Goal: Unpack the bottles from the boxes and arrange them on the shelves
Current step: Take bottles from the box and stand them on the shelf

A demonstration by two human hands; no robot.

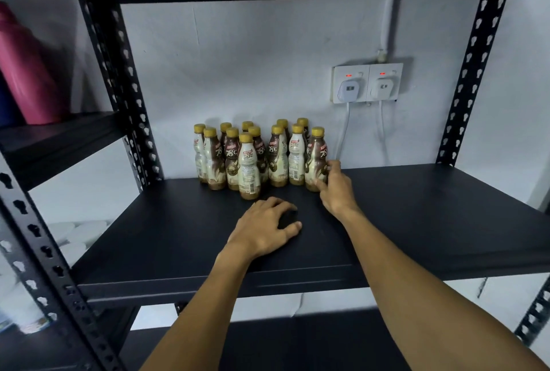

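Black shelf [416, 221] against a white wall, and the right hand [334, 189] wraps thumb and fingers around the lower part of the rightmost bottle [317, 156], upright at the cluster's edge. Just in front, the left hand [266, 229] rests on the shelf, fingers loosely curled, holding nothing. Gold-capped bottles [247, 159] crowd the back; twin wall sockets [367, 83] sit beyond.

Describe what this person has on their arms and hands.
Left hand and right hand are bare: no gloves, rings or watch visible. Left forearm and right forearm are uncovered too; no sleeve enters the view.
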